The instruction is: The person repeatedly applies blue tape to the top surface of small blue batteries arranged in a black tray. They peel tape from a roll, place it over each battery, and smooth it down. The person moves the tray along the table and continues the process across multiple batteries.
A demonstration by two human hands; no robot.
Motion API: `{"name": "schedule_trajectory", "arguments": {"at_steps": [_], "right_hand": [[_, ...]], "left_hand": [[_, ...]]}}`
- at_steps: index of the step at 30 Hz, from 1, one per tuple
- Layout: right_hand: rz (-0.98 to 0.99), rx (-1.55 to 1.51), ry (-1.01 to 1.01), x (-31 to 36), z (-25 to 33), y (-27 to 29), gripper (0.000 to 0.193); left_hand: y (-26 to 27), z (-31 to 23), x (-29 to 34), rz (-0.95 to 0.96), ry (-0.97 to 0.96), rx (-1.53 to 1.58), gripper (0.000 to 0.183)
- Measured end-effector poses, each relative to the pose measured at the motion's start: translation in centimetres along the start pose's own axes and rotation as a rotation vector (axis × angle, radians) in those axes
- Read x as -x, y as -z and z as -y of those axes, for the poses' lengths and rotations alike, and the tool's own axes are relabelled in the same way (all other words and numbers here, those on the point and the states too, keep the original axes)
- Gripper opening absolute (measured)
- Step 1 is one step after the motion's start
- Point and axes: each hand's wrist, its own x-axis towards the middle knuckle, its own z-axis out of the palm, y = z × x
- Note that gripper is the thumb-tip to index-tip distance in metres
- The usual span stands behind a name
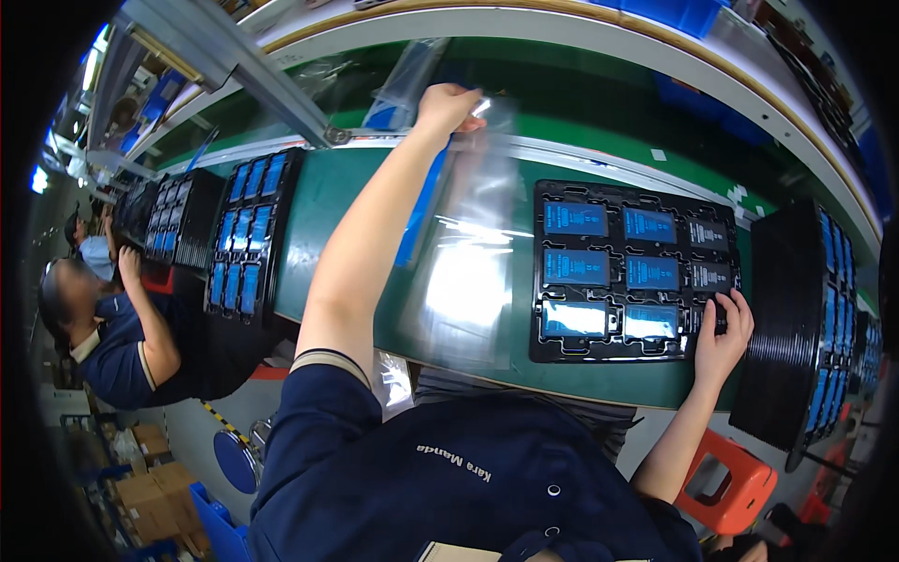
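My left hand [452, 108] is stretched far forward over the bench, its fingers pinched on the top end of a clear plastic film [468, 244]. The film hangs down toward me, blurred and glaring with reflected light. To its right lies a black plastic tray [609, 350] with flat batteries in three columns. Most of these show a shiny blue face, like this blue battery [573, 268]; in the right column a dark battery [709, 234] shows instead. My right hand [726, 337] rests with bent fingers on the tray's lower right corner, covering the compartment there.
A tall stack of black trays [782, 309] stands to the right. On the left, another loaded tray [245, 234] sits near a seated co-worker [122, 328]. A metal post [253, 84] and shelf edge [524, 17] border the far side. An orange stool [726, 482] stands below the bench.
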Motion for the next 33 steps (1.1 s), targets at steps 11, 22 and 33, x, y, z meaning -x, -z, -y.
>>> {"name": "schedule_trajectory", "arguments": {"at_steps": [11, 22, 33], "right_hand": [[0.017, 0.139, -0.03, 0.2, -0.7, -0.4, 0.032], [0.122, 0.223, -0.014, 1.3, 0.5, 0.8, 0.037], [0.055, 0.035, 0.079, -0.8, 4.4, 2.6, 0.029]], "left_hand": [[11.5, 4.0, 11.2, 0.405, -0.504, -0.804, 0.055], [11.2, 6.4, 12.7, 0.137, -0.647, -0.855, 0.036], [-0.7, -3.0, 17.5, -0.061, -0.904, -0.415, 0.022]]}}
